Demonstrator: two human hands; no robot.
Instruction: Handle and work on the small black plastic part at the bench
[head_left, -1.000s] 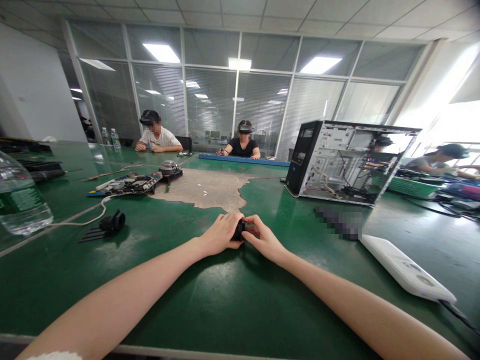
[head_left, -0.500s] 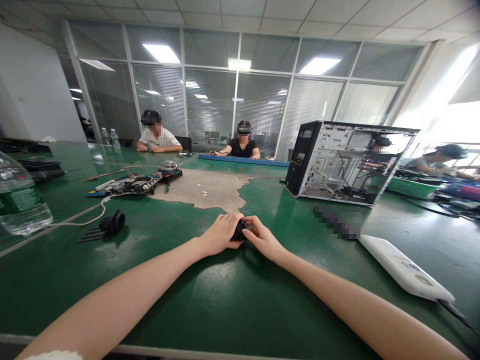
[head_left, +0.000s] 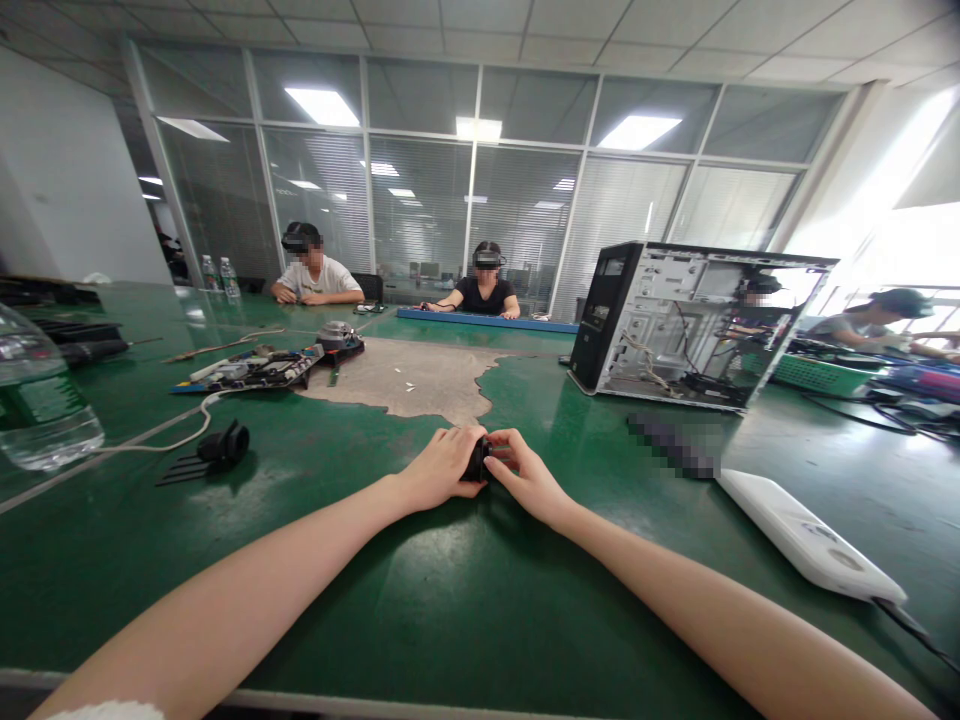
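Between my hands, low over the green table, is a small black part, mostly covered by my fingers, so its kind cannot be made out. My left hand wraps round it from the left, fingers over the top and thumb below. From the right, my right hand pinches its near edge with thumb and fingertips. To the left on the table lies another black part, with a round ring end and several thin flat prongs.
An open computer case stands at right, near a white power bank-like device with a cable. A circuit board lies left of a bare beige patch. A water bottle stands far left. Other people sit across the table.
Almost nothing differs. The fingers of my right hand have shifted very slightly at the black part, while my left hand keeps its hold.
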